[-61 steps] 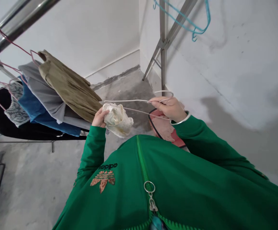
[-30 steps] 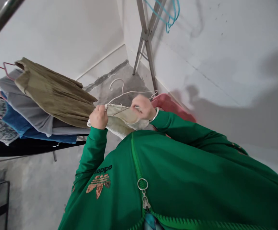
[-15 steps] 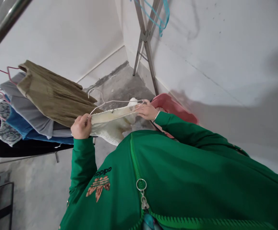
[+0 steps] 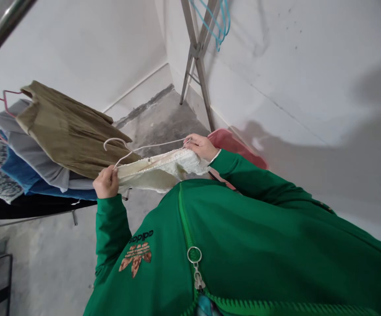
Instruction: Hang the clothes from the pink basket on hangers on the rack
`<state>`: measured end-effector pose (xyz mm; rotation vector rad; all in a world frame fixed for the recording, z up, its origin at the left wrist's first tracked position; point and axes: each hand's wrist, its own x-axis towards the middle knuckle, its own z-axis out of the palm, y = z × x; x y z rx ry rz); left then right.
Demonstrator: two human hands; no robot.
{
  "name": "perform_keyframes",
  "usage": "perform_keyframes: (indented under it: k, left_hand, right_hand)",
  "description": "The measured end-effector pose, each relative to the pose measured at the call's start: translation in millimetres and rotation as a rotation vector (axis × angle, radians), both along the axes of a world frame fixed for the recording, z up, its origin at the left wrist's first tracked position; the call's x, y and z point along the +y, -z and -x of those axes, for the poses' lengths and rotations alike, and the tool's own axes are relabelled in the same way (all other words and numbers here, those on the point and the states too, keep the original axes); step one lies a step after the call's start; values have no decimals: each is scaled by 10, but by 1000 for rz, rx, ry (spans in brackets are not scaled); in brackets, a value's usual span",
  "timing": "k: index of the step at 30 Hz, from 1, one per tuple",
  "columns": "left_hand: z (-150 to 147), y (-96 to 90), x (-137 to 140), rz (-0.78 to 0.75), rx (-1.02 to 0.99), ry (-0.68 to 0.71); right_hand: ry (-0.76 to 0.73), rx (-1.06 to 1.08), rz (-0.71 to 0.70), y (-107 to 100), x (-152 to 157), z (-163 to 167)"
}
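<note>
A pale pink clothes hanger is stretched between my two hands, its hook pointing away from me. A cream, lacy-edged garment hangs along it, with its opening spread between the hands. My left hand is closed around the hanger's left end together with the garment's edge. At the other end, my right hand pinches the hanger's tip, and the white lace bunches just beneath its fingers. How far the garment sits over each end is hidden by the fingers.
Several garments hang at left, the nearest an olive top close to my left hand. A pink tub stands behind my right wrist. Blue hangers dangle from a metal folding stand near the wall.
The garment's right side has been drawn up to the right, so its white lace now gathers under my right hand. Hanger and left hand have shifted slightly left.
</note>
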<state>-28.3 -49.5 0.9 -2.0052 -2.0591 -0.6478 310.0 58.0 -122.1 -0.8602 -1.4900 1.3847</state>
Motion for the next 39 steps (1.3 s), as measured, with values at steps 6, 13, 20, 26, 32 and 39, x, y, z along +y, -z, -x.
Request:
perform_keyframes:
  k: [6, 13, 20, 26, 32, 39]
  left_hand:
    - [-197, 43, 32, 129, -309, 215]
    - [86, 44, 49, 249, -488, 148]
    - [14, 93, 87, 195, -67, 63]
    - [-88, 121, 87, 91, 69, -3]
    - [-158, 89, 104, -6, -4, 44]
    - [-246, 38, 127, 18, 31, 99]
  right_hand:
    - [7, -86, -137, 13, 85, -97]
    - [-90, -447, -410, 129, 187, -315]
    - [-133, -517, -480, 68, 181, -243]
    - [-220, -316, -536, -45, 76, -259]
    - [-75, -560, -663, -44, 277, -259]
    - [-148, -760, -896, -123, 430, -79]
